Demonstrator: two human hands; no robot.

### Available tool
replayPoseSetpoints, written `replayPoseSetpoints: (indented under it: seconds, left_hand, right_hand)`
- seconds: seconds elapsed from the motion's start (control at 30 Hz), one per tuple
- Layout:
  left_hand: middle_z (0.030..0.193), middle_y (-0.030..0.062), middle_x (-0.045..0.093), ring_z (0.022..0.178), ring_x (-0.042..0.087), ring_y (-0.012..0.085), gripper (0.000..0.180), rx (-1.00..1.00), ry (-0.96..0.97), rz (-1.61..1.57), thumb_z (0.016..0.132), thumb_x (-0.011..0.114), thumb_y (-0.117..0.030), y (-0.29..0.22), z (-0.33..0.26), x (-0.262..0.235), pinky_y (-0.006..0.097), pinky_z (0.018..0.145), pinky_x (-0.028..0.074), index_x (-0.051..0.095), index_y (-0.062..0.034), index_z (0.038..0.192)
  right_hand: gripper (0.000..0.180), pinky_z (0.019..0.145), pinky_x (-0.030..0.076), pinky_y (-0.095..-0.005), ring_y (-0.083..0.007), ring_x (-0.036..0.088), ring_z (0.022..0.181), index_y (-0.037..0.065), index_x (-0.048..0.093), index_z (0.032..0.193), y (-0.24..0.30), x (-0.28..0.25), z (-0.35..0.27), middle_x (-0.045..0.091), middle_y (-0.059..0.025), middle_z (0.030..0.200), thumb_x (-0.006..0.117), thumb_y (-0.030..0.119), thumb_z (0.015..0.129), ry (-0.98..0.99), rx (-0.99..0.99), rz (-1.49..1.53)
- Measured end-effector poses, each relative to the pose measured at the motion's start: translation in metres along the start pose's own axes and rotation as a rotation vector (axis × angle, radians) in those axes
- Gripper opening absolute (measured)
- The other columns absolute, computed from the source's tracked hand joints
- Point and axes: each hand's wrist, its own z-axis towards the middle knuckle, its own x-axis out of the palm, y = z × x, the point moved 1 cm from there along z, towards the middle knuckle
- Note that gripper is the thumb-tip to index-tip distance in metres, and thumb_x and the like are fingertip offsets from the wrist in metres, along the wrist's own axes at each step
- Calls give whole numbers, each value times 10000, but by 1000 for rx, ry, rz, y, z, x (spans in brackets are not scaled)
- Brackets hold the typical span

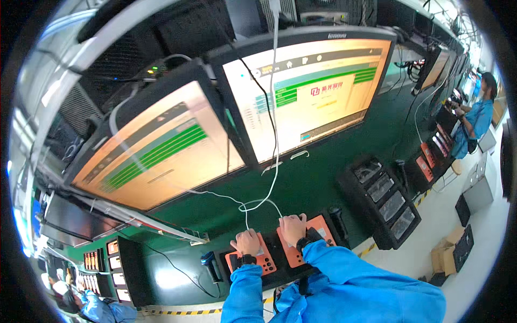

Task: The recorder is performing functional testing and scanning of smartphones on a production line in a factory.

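Note:
Two flat orange panels with dark round spots lie side by side on a black base at the near edge of the bench. On the left orange panel (266, 260) rests my left hand (247, 243), its fingers closed at the end of a white cable (246, 218). My right hand (293, 230) lies over the upper left part of the right orange panel (320, 226). Its fingers are closed where a second white cable (276, 208) ends. Both cable tips are hidden under my fingers. A black band circles each wrist.
Two lit monitors (307, 97) (156, 145) stand behind. A handheld scanner (211, 266) sits left, another dark handheld device (338, 222) right. A black rack with plastic-covered slots (385, 202) stands farther right. Co-workers in blue (479, 118) (102, 309) are at both sides. Cables hang before the monitors.

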Motion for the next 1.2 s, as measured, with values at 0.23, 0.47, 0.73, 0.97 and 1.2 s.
replayPoseSetpoints:
  seconds: [0.23, 0.47, 0.73, 0.97, 1.2]
  left_hand:
    - [691, 156, 633, 676, 599, 373, 280, -79, -222, -20, 942, 412, -225, -11, 9, 15, 461, 706, 423, 591, -37, 838]
    - [850, 174, 556, 806, 522, 349, 247, -134, -417, -790, 936, 463, -212, 49, -100, 33, 436, 760, 405, 575, 8, 940]
    - [776, 186, 398, 735, 452, 407, 273, -425, -291, -349, 836, 593, -136, 127, -147, -12, 489, 661, 353, 369, 18, 826]
    - [867, 224, 532, 749, 526, 431, 189, -196, -452, -259, 823, 598, -87, 115, 35, -26, 491, 644, 424, 498, 35, 927]
    - [838, 121, 524, 761, 500, 215, 272, -85, -553, -639, 886, 540, -57, 114, 61, -15, 328, 682, 427, 464, 60, 1120]
  right_hand:
    - [131, 900, 372, -439, -233, 575, 996, 80, 623, 848, -2, 0, -14, 654, -47, 902, 561, 192, 876, -244, -157, 247]
    - [189, 878, 398, -460, -340, 544, 994, 11, 579, 1019, -50, -26, -80, 600, -159, 1042, 536, 100, 858, -221, -62, 410]
    - [210, 663, 381, -424, -356, 470, 748, -5, 445, 886, -124, -63, -111, 436, -165, 794, 591, 141, 850, -218, 247, 243]
    - [224, 656, 421, -466, -422, 518, 795, 12, 449, 865, -128, -24, 67, 504, -201, 807, 621, 149, 819, -289, 145, 225]
    - [320, 721, 449, -463, -425, 551, 865, -19, 509, 1021, -151, -17, 82, 566, -219, 885, 640, 181, 808, -238, 79, 430]
